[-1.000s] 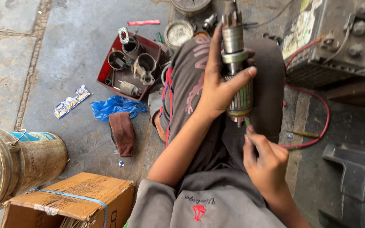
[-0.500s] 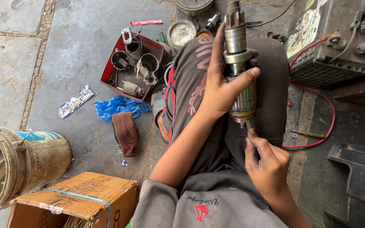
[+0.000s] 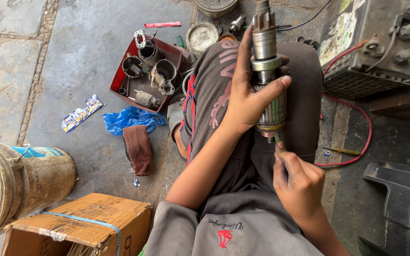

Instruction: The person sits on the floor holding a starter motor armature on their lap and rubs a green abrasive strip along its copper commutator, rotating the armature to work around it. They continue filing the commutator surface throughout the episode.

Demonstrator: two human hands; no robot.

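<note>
My left hand (image 3: 247, 97) grips a starter motor armature (image 3: 266, 71), a long metal shaft with a toothed pinion at the far end and copper windings near me. It stands over my lap, lengthwise away from me. My right hand (image 3: 297, 182) is closed around a thin tool (image 3: 277, 139) whose tip touches the armature's near end. Most of the tool is hidden in my fist.
A red tray (image 3: 119, 83) of metal motor parts sits on the concrete floor at left, with a blue plastic bag (image 3: 129, 118) and brown rag (image 3: 138, 149) nearby. A dirty bucket (image 3: 29, 175) and cardboard box (image 3: 81, 223) are lower left. A car battery (image 3: 376, 42) with red cable (image 3: 364, 142) is at right.
The armature and both hands stay together in nearly the same pose; the view has shifted slightly. The right hand keeps the tool at the armature's near end.
</note>
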